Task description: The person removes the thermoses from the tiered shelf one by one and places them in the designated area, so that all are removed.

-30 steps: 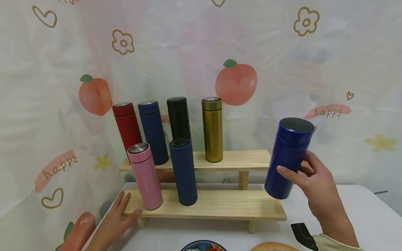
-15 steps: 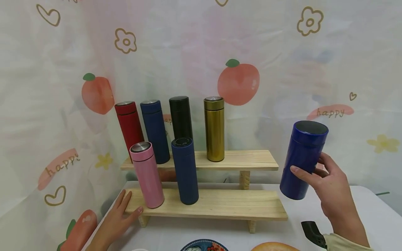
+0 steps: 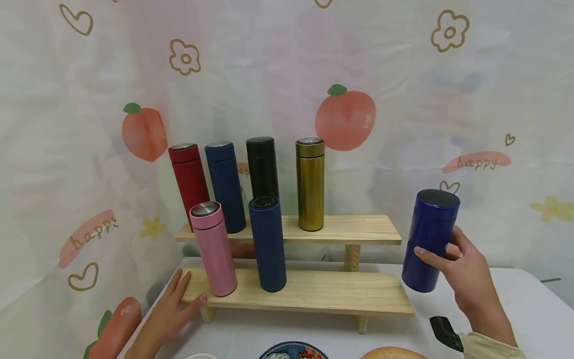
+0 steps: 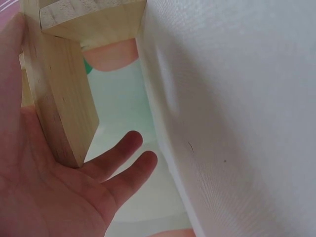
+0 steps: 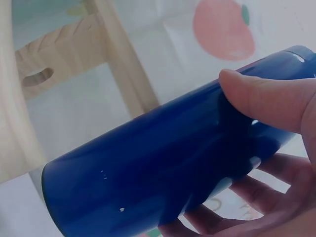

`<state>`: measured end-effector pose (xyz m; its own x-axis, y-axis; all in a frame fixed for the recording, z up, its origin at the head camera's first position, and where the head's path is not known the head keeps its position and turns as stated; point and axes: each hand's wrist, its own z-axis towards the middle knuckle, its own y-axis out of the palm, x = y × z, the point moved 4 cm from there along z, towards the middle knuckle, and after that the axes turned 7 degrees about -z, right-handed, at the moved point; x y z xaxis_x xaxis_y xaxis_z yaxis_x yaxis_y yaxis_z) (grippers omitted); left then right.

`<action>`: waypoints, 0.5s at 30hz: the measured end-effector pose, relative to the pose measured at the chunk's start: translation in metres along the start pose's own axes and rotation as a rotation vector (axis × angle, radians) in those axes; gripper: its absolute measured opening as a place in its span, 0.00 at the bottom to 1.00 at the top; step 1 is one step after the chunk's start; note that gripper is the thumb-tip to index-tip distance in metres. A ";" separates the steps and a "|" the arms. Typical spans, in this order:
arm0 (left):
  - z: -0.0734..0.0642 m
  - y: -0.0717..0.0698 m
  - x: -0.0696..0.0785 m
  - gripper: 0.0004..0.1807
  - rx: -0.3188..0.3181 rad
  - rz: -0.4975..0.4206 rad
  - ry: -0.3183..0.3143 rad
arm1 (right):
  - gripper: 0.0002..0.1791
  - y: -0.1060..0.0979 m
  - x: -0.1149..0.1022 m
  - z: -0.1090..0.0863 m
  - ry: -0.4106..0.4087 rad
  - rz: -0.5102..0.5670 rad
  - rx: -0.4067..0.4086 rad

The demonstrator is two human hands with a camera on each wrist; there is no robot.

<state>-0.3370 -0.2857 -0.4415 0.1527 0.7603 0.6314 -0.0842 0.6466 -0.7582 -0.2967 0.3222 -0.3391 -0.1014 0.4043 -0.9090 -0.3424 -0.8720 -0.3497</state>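
Observation:
My right hand [image 3: 471, 279] grips a wide, glossy blue thermos [image 3: 428, 244] with a dark lid, held slightly tilted off the right end of the shelf. In the right wrist view, the thumb lies along one side of this thermos [image 5: 148, 168] and the fingers go round the other. My left hand [image 3: 168, 309] rests against the left end of the lower wooden shelf [image 3: 341, 291], fingers straight and thumb near its front edge. In the left wrist view the palm [image 4: 54, 197] touches the board's end. Nearby stand a pink thermos [image 3: 214, 254] and a slim navy thermos [image 3: 268, 249].
On the upper shelf [image 3: 358, 227] stand a red thermos [image 3: 188, 174], another navy thermos [image 3: 226, 189], a black thermos [image 3: 262, 167] and a gold thermos [image 3: 310, 189]. A patterned plate [image 3: 293, 351] and an orange-brown round thing [image 3: 394, 354] show at the bottom edge.
My right hand has carried the blue thermos to the right, away from the shelf end, then slightly down. The left hand stays at the shelf; the head view has shifted a little.

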 end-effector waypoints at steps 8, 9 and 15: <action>0.001 0.001 0.001 0.53 0.006 0.002 -0.012 | 0.56 0.002 0.011 0.007 0.042 -0.045 -0.051; 0.001 0.001 0.001 0.53 0.007 0.003 -0.013 | 0.56 0.002 0.013 0.008 0.044 -0.042 -0.052; 0.000 0.001 0.000 0.53 0.008 -0.003 -0.013 | 0.55 0.002 0.025 0.013 0.076 -0.031 -0.058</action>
<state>-0.3371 -0.2855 -0.4424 0.1404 0.7588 0.6361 -0.0914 0.6496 -0.7548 -0.3120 0.3341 -0.3598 -0.0197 0.4111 -0.9114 -0.2895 -0.8748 -0.3884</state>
